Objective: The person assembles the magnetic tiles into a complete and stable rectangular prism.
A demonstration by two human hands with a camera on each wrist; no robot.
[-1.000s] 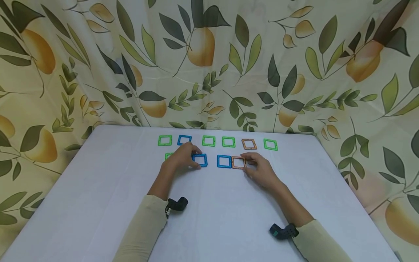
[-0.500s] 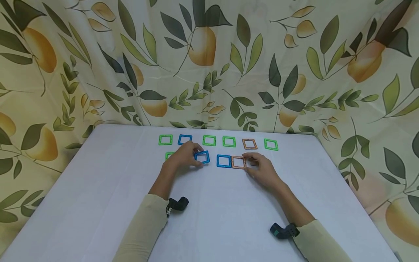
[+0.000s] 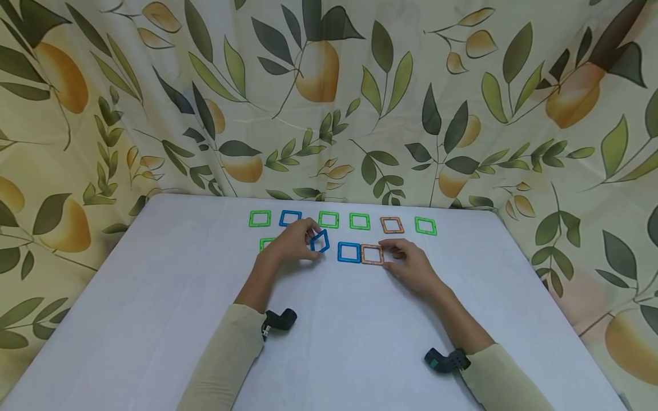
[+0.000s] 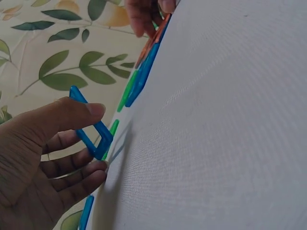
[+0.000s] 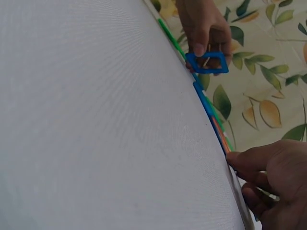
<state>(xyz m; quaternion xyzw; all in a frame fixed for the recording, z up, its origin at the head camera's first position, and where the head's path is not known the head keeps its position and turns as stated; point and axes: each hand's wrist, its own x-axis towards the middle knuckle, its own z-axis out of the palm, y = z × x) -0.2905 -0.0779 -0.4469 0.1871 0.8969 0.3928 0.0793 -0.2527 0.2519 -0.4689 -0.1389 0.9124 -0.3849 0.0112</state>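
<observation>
My left hand (image 3: 290, 242) pinches a blue square magnetic tile (image 3: 327, 240), an open frame, between thumb and fingers. In the left wrist view this tile (image 4: 106, 137) is tilted and raised off the white cloth. A second blue tile (image 3: 349, 261) lies flat to its right, edge to edge with an orange tile (image 3: 372, 263). My right hand (image 3: 411, 265) pinches the orange tile's right edge with thumb and fingertips, down on the table. Part of a green tile (image 3: 265, 241) shows behind my left hand; the rest is hidden.
Along the back of the white table (image 3: 329, 342) runs a row of spaced tiles: several green ones, a blue tile (image 3: 291, 212) and an orange tile (image 3: 392, 231). A leaf-and-fruit patterned curtain (image 3: 329, 125) hangs just behind the table edge.
My left hand has lifted the blue tile off the table and tilted it more upright, shifting slightly right. The joined blue and orange tiles have slid slightly left with my right hand.
</observation>
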